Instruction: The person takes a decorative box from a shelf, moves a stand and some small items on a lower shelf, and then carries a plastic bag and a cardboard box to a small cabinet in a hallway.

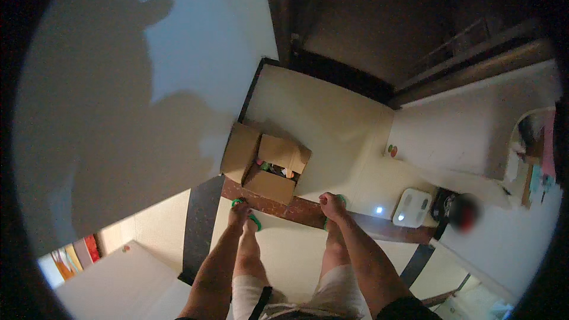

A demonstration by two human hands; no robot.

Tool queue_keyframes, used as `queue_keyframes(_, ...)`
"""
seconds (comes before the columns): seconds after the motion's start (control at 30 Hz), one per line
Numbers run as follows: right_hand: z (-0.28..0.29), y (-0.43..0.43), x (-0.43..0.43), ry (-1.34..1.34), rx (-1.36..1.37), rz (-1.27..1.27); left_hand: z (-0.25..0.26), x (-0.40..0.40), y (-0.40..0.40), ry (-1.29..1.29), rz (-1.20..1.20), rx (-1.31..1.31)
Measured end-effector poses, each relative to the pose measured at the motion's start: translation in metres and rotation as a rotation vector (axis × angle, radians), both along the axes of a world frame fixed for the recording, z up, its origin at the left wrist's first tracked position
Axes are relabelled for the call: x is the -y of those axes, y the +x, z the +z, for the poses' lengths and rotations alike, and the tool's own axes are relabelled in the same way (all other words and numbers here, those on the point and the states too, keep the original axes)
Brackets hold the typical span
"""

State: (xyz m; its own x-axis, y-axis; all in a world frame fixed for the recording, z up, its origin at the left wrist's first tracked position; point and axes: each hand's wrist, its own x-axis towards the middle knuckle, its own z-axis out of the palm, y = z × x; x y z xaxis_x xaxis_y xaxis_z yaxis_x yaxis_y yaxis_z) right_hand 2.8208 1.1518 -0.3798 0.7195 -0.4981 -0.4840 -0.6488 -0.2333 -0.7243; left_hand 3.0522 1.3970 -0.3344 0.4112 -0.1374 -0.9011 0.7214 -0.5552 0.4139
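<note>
My left hand (238, 212) hangs low above my foot in a green sandal, with no object visible in it. Its fingers are hard to make out. On the right, my right hand (332, 206) has its fingers curled in, and nothing shows in it; it covers part of the other foot and green sandal. Ahead of my feet, between and beyond the hands, stands a cardboard box (271, 189) with its flaps partly raised. Through the gap small mixed items (278, 169) show, some green, pink and white. Neither hand touches the box.
A white bathroom scale (412, 208) lies on the floor at the right, beside a dark object (441, 204). A wall (200, 53) rises close on the left. Beyond the box is a dark doorway (355, 35). A reddish-brown floor strip (306, 213) crosses under the hands.
</note>
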Motion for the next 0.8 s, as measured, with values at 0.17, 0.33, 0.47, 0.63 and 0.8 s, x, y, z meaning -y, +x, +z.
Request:
queue_keyframes(0.17,-0.090,-0.001,-0.051,0.531,-0.098,-0.529,-0.061,-0.011,0.074,-0.025,-0.160,0.017)
queue_keyframes(0.33,-0.141,0.042,-0.059,0.556,0.056,-0.912,-0.156,-0.050,0.109,0.007,0.018,-0.022)
queue_keyframes(0.47,-0.191,0.049,-0.024,0.510,0.130,-0.946,-0.220,-0.062,0.106,0.081,0.184,-0.127)
queue_keyframes(0.63,-0.243,0.032,0.022,0.791,0.630,-1.186,-0.282,-0.059,0.100,-0.155,0.628,-0.233)
queue_keyframes(0.8,-0.181,0.085,0.064,0.728,0.146,-0.384,-0.308,-0.078,0.094,-0.198,0.813,-0.280)
